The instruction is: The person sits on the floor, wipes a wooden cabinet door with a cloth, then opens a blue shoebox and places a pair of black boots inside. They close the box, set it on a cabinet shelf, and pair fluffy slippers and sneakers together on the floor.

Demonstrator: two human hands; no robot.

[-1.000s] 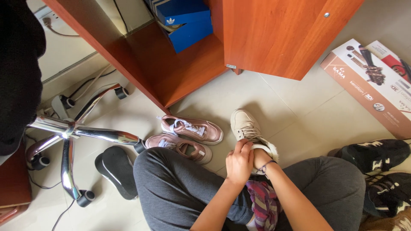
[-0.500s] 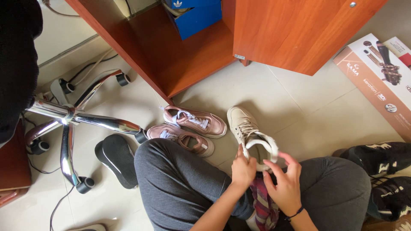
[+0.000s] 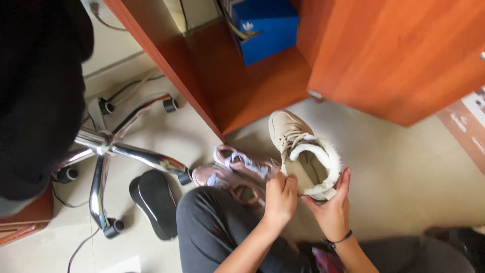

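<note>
Since half a second back the beige boot [image 3: 303,151] has come up off the floor tiles and closer to the open cabinet, and the view has swung with it, so the cardboard box on the right has nearly slipped out of frame. Both hands are on it now. Left hand [image 3: 279,199] is clenched on the near side of the fleecy collar around 8 o'clock of the opening, right hand [image 3: 331,210] cups the heel from below at about 5 o'clock, fingers up along the back. So the grip is firm on both sides and the boot is held in the air, toe pointing to 11 o'clock at the cabinet floor [image 3: 252,96].

Just left of the boot, at 9 o'clock, the pink sneakers [image 3: 237,169] sit by the grey-trousered knee. Further out at 9 are the chrome chair base [image 3: 108,151] and a black sole [image 3: 154,202]. Up at 12 there's a blue shoebox [image 3: 268,28] inside the cabinet.

My read: lifting it means it's being carried rather than fiddled with.
</note>
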